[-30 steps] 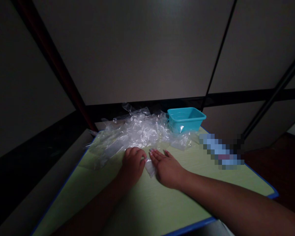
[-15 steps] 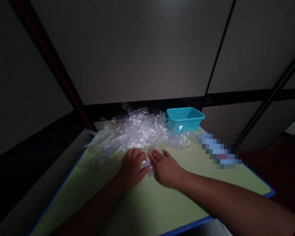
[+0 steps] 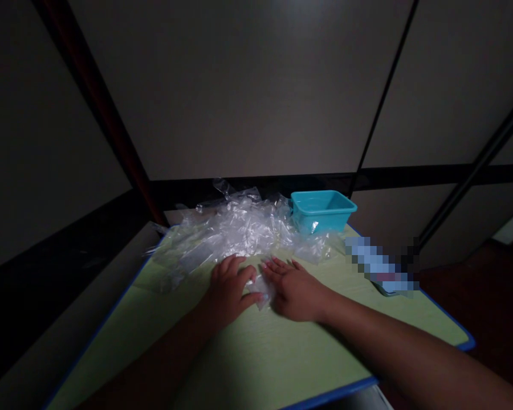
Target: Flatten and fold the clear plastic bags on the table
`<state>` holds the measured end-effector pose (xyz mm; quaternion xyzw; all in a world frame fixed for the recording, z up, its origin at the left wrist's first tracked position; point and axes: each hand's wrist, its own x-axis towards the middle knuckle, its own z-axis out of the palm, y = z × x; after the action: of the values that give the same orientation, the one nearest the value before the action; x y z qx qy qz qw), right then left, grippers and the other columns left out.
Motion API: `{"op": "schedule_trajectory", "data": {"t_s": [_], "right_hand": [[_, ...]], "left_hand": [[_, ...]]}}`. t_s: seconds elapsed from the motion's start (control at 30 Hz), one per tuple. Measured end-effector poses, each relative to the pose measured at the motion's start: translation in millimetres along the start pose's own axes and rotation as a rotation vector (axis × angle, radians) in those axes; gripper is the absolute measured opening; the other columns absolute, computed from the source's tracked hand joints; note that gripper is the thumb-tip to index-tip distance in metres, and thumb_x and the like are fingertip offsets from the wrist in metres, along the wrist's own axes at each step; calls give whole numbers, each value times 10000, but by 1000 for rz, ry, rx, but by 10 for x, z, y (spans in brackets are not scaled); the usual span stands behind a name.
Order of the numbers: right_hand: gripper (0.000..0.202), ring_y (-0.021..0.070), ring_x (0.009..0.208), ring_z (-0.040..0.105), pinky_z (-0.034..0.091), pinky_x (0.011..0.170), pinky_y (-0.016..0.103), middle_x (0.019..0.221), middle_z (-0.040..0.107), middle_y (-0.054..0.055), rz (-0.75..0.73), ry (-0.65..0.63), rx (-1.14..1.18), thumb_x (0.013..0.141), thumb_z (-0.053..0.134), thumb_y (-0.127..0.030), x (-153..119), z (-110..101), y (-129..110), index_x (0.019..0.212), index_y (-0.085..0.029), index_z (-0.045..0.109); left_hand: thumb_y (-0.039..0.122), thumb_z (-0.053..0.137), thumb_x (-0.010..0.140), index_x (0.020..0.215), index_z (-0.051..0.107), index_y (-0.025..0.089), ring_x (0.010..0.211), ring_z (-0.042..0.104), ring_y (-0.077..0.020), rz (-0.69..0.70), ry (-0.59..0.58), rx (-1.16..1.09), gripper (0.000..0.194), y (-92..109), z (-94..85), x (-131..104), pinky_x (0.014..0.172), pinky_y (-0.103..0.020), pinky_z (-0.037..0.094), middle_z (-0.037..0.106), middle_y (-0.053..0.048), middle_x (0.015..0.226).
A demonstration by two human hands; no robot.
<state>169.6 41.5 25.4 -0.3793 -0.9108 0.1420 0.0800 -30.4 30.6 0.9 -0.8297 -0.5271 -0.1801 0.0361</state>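
Note:
A small clear plastic piece (image 3: 263,287) lies on the green table between both hands. My left hand (image 3: 231,287) has its thumb tip on the lower part of this plastic, with the index finger bent near its upper left edge. On its right side, my right hand (image 3: 294,287) rests with fingers extended over the plastic and the table. Beyond the hands spreads a heap of crumpled clear plastic bags (image 3: 243,225). The fingertips of both hands are close to the heap's near edge.
A turquoise basket (image 3: 325,219) stands at the back right, beside the heap. A pixelated bluish object (image 3: 378,265) lies near the right edge of the table (image 3: 256,353), which has a blue rim. Cabinet panels rise behind.
My right hand has shifted slightly right, showing more of the small plastic piece. My left thumb and index finger are a little wider apart. The camera view has tilted slightly.

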Motion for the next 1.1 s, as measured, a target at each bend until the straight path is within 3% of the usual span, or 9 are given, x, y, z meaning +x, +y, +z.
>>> {"op": "schedule_trajectory", "data": {"t_s": [0.17,0.3,0.43,0.63,0.8,0.9,1.0,1.1], "right_hand": [[626,287,1309,324,238,1041,519,1424,344,162,51,39,18,775,495,-305,-48,-192,6,1373,-153,389],[458,250,1257,409,285,1033,458,1349,464,151,75,135,2,862,423,-294,-6,-187,59,1293,-158,499],[601,292,1345,237,209,1047,539,1457,278,164,163,125,-38,858,453,-403,39,-102,114,1392,-146,346],[678,273,1387,17,100,1031,620,1512,64,127,182,50,-50,881,372,-492,86,-26,127,1452,-198,153],[805,293,1380,-56,58,1019,640,1512,-31,121,207,-53,-85,808,522,-488,83,-67,200,1455,-231,117],[845,306,1378,-53,32,1010,653,1508,-29,130,216,-50,-59,770,594,-457,72,-116,239,1450,-235,143],[700,292,1383,12,25,1012,653,1507,42,140,149,34,84,838,529,-383,76,-140,236,1437,-221,206],[514,249,1355,223,144,1068,540,1479,235,131,-49,133,520,914,397,-355,104,-112,193,1394,-187,329]], "left_hand": [[434,737,636,881,562,237,1194,334,-323,-15,-11,-27,360,7,-10,0,970,-481,299,471,-76,1210],[441,766,587,878,563,233,1189,339,-325,-20,-7,-58,411,15,-15,6,972,-477,298,474,-78,1203],[464,764,572,879,553,232,1181,345,-320,-3,9,-63,439,4,-9,0,970,-472,304,474,-76,1190],[457,748,585,886,548,237,1181,343,-317,-2,-15,-30,424,-16,5,5,972,-479,304,476,-69,1184],[434,747,580,913,559,236,1198,331,-326,-21,-19,-16,430,-20,0,11,977,-487,301,460,-75,1217],[435,731,607,944,561,238,1213,314,-335,4,-23,-6,426,-35,-3,8,975,-494,307,421,-91,1266],[450,724,619,972,565,233,1222,296,-349,31,-30,-13,443,-66,6,8,981,-503,306,387,-104,1297],[484,707,631,999,568,237,1238,271,-361,46,-43,-27,464,-102,22,9,998,-518,286,367,-98,1318]]}}
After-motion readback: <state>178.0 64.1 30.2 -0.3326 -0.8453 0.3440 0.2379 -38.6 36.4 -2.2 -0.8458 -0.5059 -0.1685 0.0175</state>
